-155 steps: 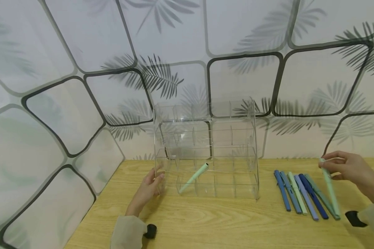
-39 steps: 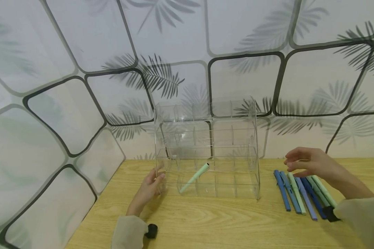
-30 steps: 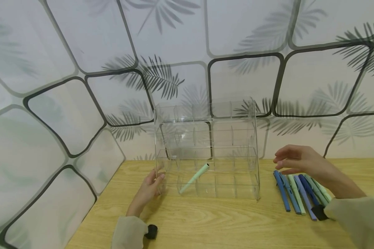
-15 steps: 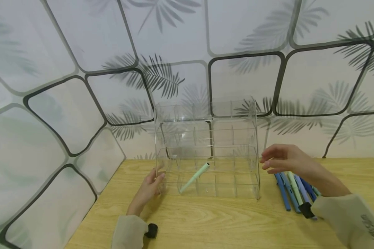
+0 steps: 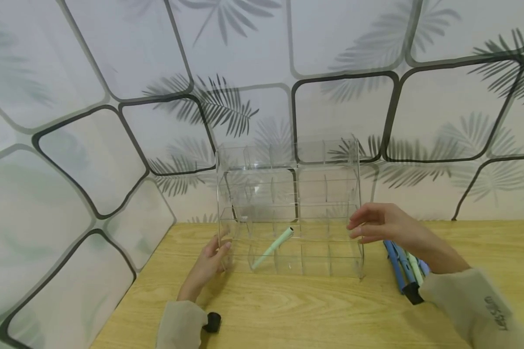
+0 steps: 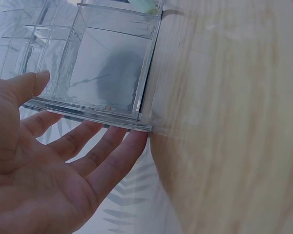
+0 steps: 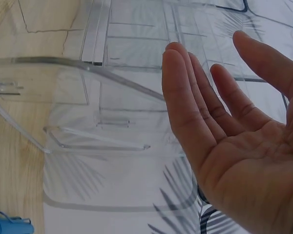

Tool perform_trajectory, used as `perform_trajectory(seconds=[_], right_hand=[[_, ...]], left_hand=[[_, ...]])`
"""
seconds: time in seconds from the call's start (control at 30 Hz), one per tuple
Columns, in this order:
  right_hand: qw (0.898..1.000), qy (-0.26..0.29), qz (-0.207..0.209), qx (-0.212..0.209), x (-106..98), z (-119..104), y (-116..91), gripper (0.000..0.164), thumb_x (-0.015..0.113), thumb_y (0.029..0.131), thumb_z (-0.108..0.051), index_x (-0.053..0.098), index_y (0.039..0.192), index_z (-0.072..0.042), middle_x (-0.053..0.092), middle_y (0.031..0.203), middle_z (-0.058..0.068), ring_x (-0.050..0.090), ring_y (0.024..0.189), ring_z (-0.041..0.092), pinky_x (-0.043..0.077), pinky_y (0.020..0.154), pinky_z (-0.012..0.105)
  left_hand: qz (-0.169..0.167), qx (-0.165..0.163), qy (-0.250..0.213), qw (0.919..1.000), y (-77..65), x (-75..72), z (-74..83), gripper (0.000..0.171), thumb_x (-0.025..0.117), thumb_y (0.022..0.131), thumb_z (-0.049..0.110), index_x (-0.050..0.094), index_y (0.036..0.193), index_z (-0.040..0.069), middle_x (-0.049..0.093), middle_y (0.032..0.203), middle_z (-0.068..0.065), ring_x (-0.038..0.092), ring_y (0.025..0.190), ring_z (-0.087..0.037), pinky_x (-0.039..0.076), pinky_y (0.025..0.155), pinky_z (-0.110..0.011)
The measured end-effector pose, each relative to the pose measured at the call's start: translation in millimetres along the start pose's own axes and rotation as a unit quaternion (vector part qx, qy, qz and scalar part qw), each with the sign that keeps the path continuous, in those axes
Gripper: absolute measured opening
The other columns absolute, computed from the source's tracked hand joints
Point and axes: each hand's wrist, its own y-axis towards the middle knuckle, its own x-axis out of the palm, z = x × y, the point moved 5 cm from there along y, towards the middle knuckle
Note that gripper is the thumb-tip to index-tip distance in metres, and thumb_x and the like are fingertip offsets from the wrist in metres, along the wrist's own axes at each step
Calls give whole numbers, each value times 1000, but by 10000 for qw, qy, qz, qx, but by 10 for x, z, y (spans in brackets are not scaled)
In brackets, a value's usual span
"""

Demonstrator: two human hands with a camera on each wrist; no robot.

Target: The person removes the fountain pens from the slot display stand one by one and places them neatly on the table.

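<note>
A clear acrylic rack [image 5: 288,265] with tiers of small compartments stands on the table. One pale green pen [image 5: 272,248] leans in its bottom tier, black-ended tip up to the right. My left hand [image 5: 207,264] holds the rack's left side; in the left wrist view the thumb lies at the panel's front edge and the fingers [image 6: 112,156] against its outer face. At the rack's right edge hovers my right hand [image 5: 377,224], its fingers loosely bent with nothing between them. The right wrist view shows these fingers [image 7: 178,92] close to the clear side panel.
On the table right of the rack lies a row of pens, among them a blue pen [image 5: 393,264] and a light green pen [image 5: 415,269]; my right forearm hides the others. A patterned cloth [image 5: 332,48] hangs behind the table [image 5: 288,310].
My right hand laid a pale green pen at the right end of the row, released it, then moved left over the pens to the rack's right edge. The left hand stayed put.
</note>
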Motion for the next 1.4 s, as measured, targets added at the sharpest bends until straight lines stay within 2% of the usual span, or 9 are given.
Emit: perform_trajectory(seconds=[0.13,0.43,0.47,0.57,0.8,0.97,1.03,1.33,1.4], right_hand=[[9999,61,-143,-75,54,-22,37,25,62,101,-8,58,119,9,67,112,13,68,101,23,57,86,39],[9991,258,-344,-24,141,-27,91,31,62,101,-7,55,122,14,65,117,16,68,105,21,57,87,37],[9991,264,-342,-22,152,-25,101,31,62,101,-8,55,122,14,65,118,17,68,105,21,57,87,37],[9990,255,-355,-74,184,-29,129,31,62,101,-9,56,122,14,64,120,21,68,106,21,57,87,37],[9990,120,-385,-185,256,-37,187,31,62,101,-10,57,123,12,65,120,19,66,109,24,56,89,35],[9990,-18,-372,-267,321,-49,229,34,63,101,-10,57,126,12,63,125,24,62,116,37,54,92,34],[9988,-56,-383,-294,349,-57,250,37,63,101,-10,55,128,14,61,128,28,59,120,43,53,94,35],[9983,-116,-501,-263,468,-23,326,48,65,101,-15,51,136,14,53,137,33,52,127,49,50,99,47],[9986,-83,-488,-194,499,-9,346,49,66,100,-15,50,136,13,53,138,33,52,127,48,50,99,47]], left_hand=[[-22,-19,20,10000,1,-5,2,54,49,110,25,32,158,8,41,150,-31,43,64,-14,45,56,-23],[-12,-2,63,10000,14,-6,-8,54,48,110,24,31,158,7,42,149,-32,44,64,-15,45,56,-23],[-5,10,78,10000,16,-6,-9,54,48,110,24,32,158,7,42,149,-32,49,69,-15,46,56,-23],[24,31,108,9999,20,-6,-10,53,48,110,24,33,158,7,43,149,-32,51,74,-15,47,57,-24],[3,-25,58,10000,20,-2,-14,53,48,110,23,32,158,7,41,150,-32,44,67,-15,44,56,-22],[52,1,77,10000,17,-5,-15,53,49,110,24,33,157,8,42,149,-32,58,95,-27,45,55,-22],[53,17,97,9999,16,-5,-16,53,49,110,24,33,157,8,42,149,-31,57,111,-33,46,56,-22],[88,20,147,9999,27,-4,-19,52,48,110,23,34,157,6,44,148,-31,56,115,-38,47,57,-23],[100,29,154,9998,28,-3,-25,52,48,110,22,34,157,6,44,148,-31,54,121,-39,48,58,-24]])
